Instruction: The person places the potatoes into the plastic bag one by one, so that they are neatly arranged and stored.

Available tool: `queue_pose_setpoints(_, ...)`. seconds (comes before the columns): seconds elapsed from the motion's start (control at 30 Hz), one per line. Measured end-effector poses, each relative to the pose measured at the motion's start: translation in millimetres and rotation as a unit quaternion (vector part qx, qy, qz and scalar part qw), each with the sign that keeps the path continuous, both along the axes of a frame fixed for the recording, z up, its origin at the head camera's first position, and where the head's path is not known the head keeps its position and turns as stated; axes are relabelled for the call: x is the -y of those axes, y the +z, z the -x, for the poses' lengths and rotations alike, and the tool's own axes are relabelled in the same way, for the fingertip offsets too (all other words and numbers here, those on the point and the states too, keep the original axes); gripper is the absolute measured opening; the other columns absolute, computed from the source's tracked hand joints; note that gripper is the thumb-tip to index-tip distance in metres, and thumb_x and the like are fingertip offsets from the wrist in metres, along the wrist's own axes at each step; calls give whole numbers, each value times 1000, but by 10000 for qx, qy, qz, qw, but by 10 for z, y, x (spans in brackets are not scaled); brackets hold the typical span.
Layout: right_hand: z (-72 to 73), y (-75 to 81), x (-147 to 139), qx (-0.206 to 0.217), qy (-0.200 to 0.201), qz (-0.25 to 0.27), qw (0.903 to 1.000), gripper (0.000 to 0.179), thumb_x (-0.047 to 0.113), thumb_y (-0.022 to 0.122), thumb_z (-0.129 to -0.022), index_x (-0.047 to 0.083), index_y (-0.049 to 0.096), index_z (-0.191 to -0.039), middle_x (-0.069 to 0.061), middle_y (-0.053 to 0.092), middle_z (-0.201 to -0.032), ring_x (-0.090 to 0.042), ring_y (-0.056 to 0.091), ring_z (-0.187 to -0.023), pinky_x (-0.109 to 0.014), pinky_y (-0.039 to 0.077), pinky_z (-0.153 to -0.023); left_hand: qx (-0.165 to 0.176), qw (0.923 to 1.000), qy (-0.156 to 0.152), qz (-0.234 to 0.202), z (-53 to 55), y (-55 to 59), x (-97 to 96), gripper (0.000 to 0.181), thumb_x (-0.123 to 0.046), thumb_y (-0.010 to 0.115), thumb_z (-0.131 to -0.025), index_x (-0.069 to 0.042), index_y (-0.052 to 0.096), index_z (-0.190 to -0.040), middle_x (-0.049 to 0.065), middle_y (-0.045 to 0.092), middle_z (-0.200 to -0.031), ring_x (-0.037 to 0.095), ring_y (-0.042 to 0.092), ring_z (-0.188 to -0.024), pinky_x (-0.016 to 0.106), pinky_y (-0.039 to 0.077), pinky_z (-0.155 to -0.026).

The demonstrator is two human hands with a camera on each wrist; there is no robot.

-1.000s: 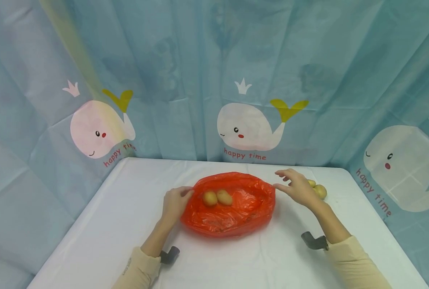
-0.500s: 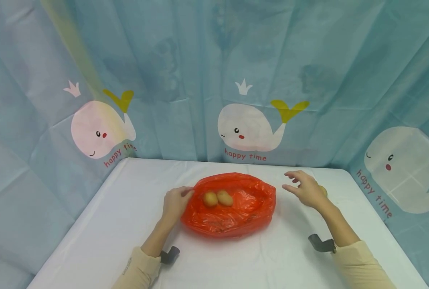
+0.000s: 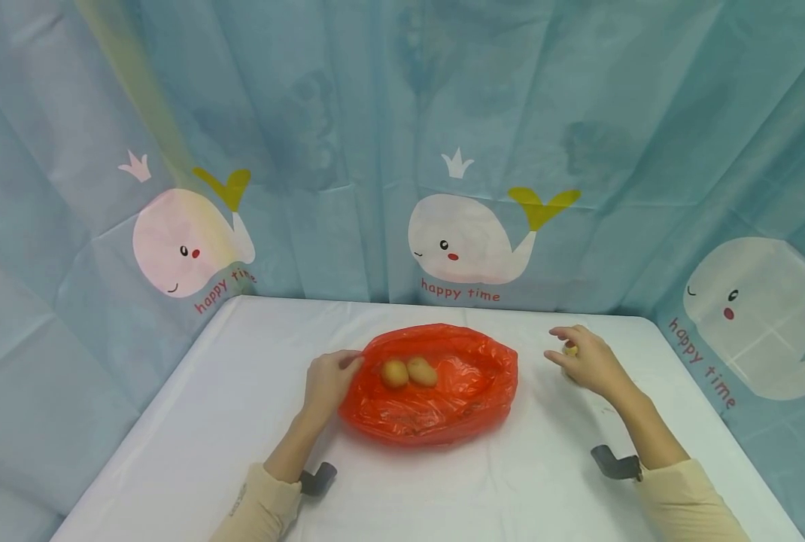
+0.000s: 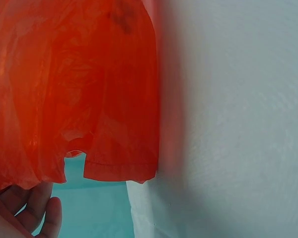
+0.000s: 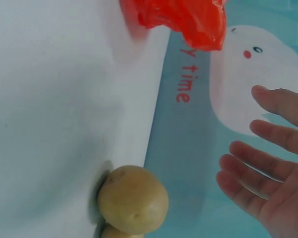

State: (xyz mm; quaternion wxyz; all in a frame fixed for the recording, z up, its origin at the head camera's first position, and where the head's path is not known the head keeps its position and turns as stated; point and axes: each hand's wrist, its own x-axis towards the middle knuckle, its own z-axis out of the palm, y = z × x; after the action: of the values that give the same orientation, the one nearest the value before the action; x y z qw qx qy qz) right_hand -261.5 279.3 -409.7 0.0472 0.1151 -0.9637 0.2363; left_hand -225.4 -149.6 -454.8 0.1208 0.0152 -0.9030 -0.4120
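A red plastic bag [image 3: 436, 418] lies spread with its mouth gaping in the middle of the table. Inside it rest two potatoes, a rounder one [image 3: 394, 373] and a longer one [image 3: 422, 372], side by side. My left hand [image 3: 328, 380] pinches the bag's left rim; in the left wrist view its fingertips meet the bag's edge. To the right of the bag, my right hand [image 3: 588, 363] hovers with spread, slightly bent fingers and holds nothing. Partly behind it shows a potato [image 3: 569, 351]. In the right wrist view a round potato [image 5: 133, 200] sits beside another [image 5: 120, 233], cut off by the frame.
The table wears a white cloth [image 3: 213, 406]. Behind and at both sides hangs a blue curtain [image 3: 348, 150] printed with whales. Dark wrist-worn camera mounts [image 3: 615, 462] stick out inward from both forearms.
My right hand has moved to the right, away from the bag's right rim and over the potatoes there. The left hand, the bag and its contents have stayed put.
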Motion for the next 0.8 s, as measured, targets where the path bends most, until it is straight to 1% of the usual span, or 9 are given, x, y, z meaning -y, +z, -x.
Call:
queue_pose_setpoints(0.17,-12,-3,-27,45,-103,-53,9999,48,27,67,-91,-1,56,-129,-27,57,-126,-44,56,-112,-62,49,-94,5,10000,6,3,-2,6,-3,26,-22,66,-93,-6,73,-112,12,74,-108,31,68,-108,47,55,-94)
queue_pose_setpoints(0.27,-22,-5,-38,52,-148,-83,9998,48,27,67,-91,-2,56,-129,-27,57,-125,-45,56,-114,-63,48,-94,-17,10000,4,-12,-3,2,-2,26,-22,66,-93,-6,73,-112,12,74,-108,31,68,-107,46,55,-94)
queue_pose_setpoints(0.4,-29,-24,-58,-50,-162,-141,9998,48,26,67,-91,-3,57,-127,-28,57,-123,-46,56,-112,-63,48,-93,2,10000,24,-58,-7,-3,2,26,-23,66,-93,-6,73,-112,12,74,-109,30,68,-107,46,55,-94)
queue_pose_setpoints(0.57,-36,-59,-91,-238,-175,-438,9986,46,24,65,-91,-4,58,-127,-30,57,-122,-46,55,-110,-64,47,-93,52,9999,53,-79,-5,-10,2,27,-23,65,-93,-7,73,-113,11,74,-110,30,68,-108,46,55,-94)
queue_pose_setpoints(0.67,-36,-83,-114,-275,-207,-556,9979,45,24,66,-91,-4,58,-125,-30,57,-120,-45,55,-107,-63,48,-91,93,9999,65,-99,-4,-13,4,27,-24,65,-94,-8,73,-113,11,74,-110,30,67,-108,46,55,-94)
queue_pose_setpoints(0.8,-30,-115,-140,-194,-269,-584,9977,45,24,66,-91,-4,58,-125,-30,57,-120,-43,56,-104,-62,49,-90,124,9999,61,-105,-9,-19,8,27,-24,65,-94,-8,72,-114,11,74,-110,30,67,-109,46,55,-95)
